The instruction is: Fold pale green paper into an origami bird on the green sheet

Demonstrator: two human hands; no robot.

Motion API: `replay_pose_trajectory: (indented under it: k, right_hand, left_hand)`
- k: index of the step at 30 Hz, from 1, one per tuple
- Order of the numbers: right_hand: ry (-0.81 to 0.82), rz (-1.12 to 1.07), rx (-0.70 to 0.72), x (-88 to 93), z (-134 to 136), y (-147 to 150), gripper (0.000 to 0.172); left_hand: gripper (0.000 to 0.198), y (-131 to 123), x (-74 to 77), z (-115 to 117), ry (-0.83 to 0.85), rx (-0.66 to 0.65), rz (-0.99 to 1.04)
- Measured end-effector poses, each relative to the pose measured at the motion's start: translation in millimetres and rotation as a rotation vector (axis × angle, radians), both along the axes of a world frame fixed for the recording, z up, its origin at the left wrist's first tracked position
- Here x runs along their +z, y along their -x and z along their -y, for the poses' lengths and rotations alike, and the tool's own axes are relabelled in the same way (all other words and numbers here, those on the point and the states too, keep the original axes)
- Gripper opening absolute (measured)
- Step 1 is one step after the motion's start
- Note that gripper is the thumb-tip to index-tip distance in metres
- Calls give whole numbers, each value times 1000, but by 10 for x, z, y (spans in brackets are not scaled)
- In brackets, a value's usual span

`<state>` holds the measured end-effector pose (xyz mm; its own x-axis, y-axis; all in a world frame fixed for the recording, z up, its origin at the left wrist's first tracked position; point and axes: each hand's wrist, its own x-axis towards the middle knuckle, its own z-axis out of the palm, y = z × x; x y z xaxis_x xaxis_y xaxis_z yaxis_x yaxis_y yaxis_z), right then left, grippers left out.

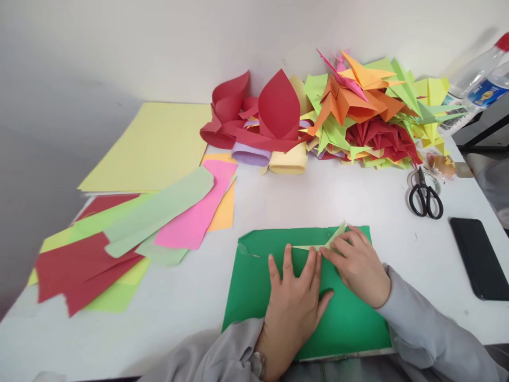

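Note:
A green sheet [342,323] lies on the white table in front of me. Near its top edge is a narrow, pale green folded paper [337,233], with one part lying sideways and another angled up to the right. My left hand [294,297] is spread flat on the green sheet, its fingertips pressing along the paper's lower edge. My right hand [356,262] is bent at the paper's right part, fingers closed on it, the index fingertip close to the left fingertips.
Coloured paper strips [159,217] and yellow sheets [151,143] lie at left. Rolled red paper [278,109] and folded paper shapes [366,106] stand at the back. Scissors [425,199], a black phone [479,260] and plastic bottles [477,79] are at right.

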<state>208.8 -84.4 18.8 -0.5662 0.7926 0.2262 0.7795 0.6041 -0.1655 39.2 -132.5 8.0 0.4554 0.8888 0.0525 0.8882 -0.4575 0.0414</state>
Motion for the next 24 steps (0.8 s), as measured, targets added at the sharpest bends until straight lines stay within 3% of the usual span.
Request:
replay_pose_trajectory:
  k: [17,24]
  right_hand:
    - [-2,12,1,-12,-1,-4,22]
    - [10,10,-8,-10,7,-3,22]
  left_hand:
    - [78,53,28,-47,-43,13,-55]
    - [67,79,60,-102,-45,-4,-36]
